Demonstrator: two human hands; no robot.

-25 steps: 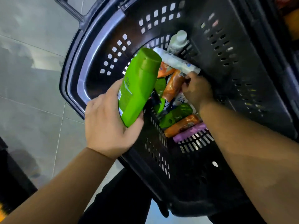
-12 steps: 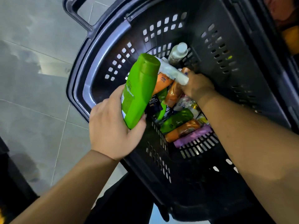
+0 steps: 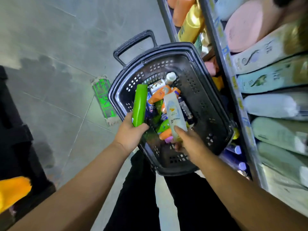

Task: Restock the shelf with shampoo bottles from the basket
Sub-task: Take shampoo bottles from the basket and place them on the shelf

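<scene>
While each hand (image 3: 130,134) grips a smooth bottle (image 3: 139,105), the perforated basket (image 3: 202,104) waits

PANTENE on white btl (image 3: 175,112); rest too blurry.

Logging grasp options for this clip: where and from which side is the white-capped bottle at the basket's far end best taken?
Likely by the neck under its cap, coming down from above. The white-capped bottle seems to stand cap-up against the basket wall, its body wedged behind other bottles, leaving only the top free.
</scene>
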